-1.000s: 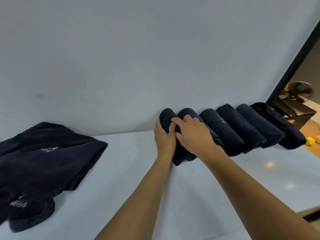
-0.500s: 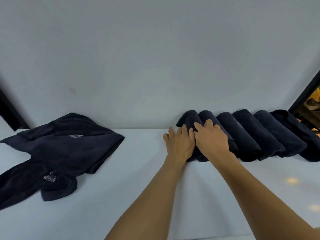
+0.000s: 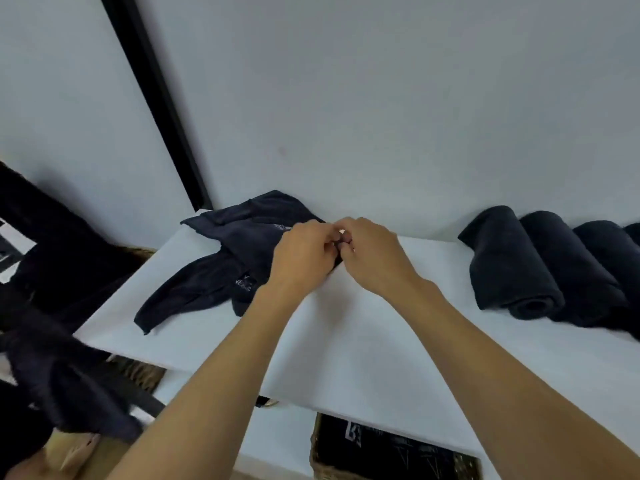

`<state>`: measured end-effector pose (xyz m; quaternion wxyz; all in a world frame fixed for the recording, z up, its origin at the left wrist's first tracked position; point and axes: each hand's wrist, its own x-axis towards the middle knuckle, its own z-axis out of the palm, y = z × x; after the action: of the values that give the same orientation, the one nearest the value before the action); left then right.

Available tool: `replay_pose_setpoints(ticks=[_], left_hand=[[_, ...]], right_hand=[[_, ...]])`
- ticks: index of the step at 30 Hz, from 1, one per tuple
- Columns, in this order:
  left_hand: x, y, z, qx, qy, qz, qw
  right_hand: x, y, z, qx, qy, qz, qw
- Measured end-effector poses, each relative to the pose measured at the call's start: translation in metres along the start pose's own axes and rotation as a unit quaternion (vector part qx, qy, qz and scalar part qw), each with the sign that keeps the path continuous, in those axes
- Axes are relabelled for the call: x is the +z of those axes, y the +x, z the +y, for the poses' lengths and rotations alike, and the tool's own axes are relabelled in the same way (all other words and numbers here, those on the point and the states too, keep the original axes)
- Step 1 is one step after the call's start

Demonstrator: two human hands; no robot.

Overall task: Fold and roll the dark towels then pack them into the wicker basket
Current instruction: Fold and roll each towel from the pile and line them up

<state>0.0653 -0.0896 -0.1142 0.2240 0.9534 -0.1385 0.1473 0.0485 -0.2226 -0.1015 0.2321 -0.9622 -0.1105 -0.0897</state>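
Observation:
A loose pile of unfolded dark towels [image 3: 239, 258] lies on the white table [image 3: 363, 341] at the back left, against the wall. My left hand [image 3: 304, 258] and my right hand [image 3: 372, 259] meet at the pile's right edge, fingers curled, and pinch the towel's corner between them. Rolled dark towels [image 3: 540, 265] stand side by side at the right, well apart from both hands. A wicker basket [image 3: 317, 455] with dark contents sits below the table's front edge.
A black vertical bar [image 3: 156, 98] runs down the pale wall behind the pile. More wicker [image 3: 140, 252] and dark cloth [image 3: 69, 382] show past the table's left edge, low down. Bare tabletop lies between the pile and the rolls.
Both hands left the end roll and moved left to the unfolded pile, where they now pinch a towel's edge. My view swung left and down, so the basket shows.

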Motion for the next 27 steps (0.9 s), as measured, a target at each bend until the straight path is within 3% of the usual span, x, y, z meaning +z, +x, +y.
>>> replay_pose_setpoints(ticks=[2, 4, 6, 9, 13, 17, 22, 24, 27], left_hand=[[-0.027, -0.007, -0.042, -0.051, 0.034, 0.048, 0.997], [-0.043, -0.013, -0.075, -0.096, 0.083, -0.002, 0.992], [-0.049, -0.019, -0.092, -0.094, 0.147, -0.072, 0.982], [-0.046, -0.024, -0.106, -0.04, 0.157, -0.076, 0.984], [-0.054, -0.021, -0.118, -0.014, 0.112, 0.01, 0.994], [-0.085, 0.005, -0.103, -0.027, 0.015, 0.09, 0.995], [-0.144, 0.05, -0.038, -0.005, -0.097, 0.201, 0.975], [-0.169, 0.064, -0.015, 0.032, -0.102, 0.193, 0.975], [-0.184, 0.076, 0.008, 0.071, -0.016, 0.091, 0.993]], right_hand=[[0.02, 0.011, -0.03, -0.029, 0.074, -0.052, 0.995], [0.042, 0.019, -0.054, -0.039, 0.066, -0.118, 0.99], [0.063, 0.023, -0.07, -0.048, -0.017, -0.146, 0.988], [0.082, 0.028, -0.078, -0.074, -0.086, -0.077, 0.991], [0.062, 0.037, -0.075, -0.085, -0.084, -0.023, 0.993], [0.01, 0.065, -0.079, -0.066, 0.017, 0.031, 0.997], [-0.087, 0.098, -0.11, -0.082, 0.11, 0.156, 0.978], [-0.133, 0.103, -0.122, -0.093, 0.127, 0.225, 0.962], [-0.193, 0.1, -0.115, -0.089, 0.193, 0.286, 0.934]])
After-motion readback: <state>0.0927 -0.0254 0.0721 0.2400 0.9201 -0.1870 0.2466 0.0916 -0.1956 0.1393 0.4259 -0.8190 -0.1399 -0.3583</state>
